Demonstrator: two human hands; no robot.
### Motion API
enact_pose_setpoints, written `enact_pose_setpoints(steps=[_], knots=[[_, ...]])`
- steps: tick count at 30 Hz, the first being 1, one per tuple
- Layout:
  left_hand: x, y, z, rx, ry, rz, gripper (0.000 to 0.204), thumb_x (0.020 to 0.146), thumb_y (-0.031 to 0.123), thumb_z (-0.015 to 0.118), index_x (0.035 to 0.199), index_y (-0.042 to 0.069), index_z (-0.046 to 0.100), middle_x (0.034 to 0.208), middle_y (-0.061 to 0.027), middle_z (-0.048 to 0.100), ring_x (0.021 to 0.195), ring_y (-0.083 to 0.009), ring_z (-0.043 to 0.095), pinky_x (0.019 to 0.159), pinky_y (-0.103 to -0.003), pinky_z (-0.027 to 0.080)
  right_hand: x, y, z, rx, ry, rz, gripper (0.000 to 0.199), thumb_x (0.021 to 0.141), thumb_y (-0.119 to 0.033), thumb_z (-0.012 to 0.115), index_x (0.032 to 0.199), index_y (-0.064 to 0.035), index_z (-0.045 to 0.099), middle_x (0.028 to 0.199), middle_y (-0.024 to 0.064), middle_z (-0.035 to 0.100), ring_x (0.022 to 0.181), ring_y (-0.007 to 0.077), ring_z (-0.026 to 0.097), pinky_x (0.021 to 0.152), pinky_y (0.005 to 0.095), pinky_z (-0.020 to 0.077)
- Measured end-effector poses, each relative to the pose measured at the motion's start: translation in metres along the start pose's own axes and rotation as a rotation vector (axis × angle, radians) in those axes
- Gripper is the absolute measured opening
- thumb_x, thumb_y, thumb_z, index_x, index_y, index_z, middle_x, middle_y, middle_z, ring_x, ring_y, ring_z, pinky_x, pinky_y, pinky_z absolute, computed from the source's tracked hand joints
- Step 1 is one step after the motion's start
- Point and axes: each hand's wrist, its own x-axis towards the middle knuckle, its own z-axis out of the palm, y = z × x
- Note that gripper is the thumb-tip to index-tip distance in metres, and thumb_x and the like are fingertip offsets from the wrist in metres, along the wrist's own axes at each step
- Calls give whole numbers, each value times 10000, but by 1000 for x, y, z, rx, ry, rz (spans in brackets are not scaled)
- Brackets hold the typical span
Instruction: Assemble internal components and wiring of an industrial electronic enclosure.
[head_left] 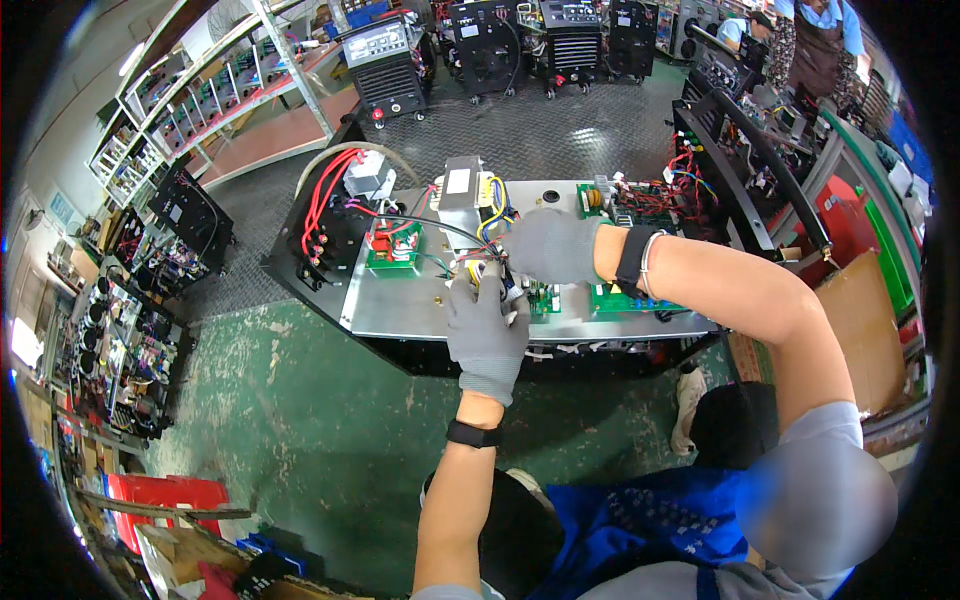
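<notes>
Both my hands wear grey gloves and meet over an opened machine chassis (400,305) with a bare metal plate. My left hand (487,325) is closed around a bundle of wires (490,262) near the plate's middle. Beside it, my right hand (555,247) is curled at the same bundle; its fingertips are hidden behind the glove. Just beyond my hands stands a block-shaped transformer (462,195) with yellow and blue leads. A small green circuit board with red parts (394,246) sits to the left, and another green board (625,298) lies under my right forearm.
Thick red cables (322,205) loop at the chassis's left end. A black frame with a long handle bar (765,165) rises at the right. Finished-looking black machines on casters (385,75) line the back. A co-worker in an apron (815,45) stands far right; a cardboard sheet (865,335) leans nearby.
</notes>
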Motion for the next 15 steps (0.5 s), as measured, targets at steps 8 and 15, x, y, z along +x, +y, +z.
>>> enact_pose_setpoints(steps=[8,15], knots=[[2,-11,-6,-252,-7,19,374,833,145,611,1198,67,582,1193,-250,559,1092,-389,564,871,-405,496,11,-1,-6,90,-72,120,146,670,-149,624,752,-75,719,717,138,663,671,333,655,574,444,508],[6,-17,-8,-379,4,86,355,847,109,586,1189,16,581,1194,-243,558,1080,-368,569,841,-390,504,10,-6,-19,110,-178,194,171,652,-173,651,744,-41,709,732,151,668,666,320,662,565,434,508]])
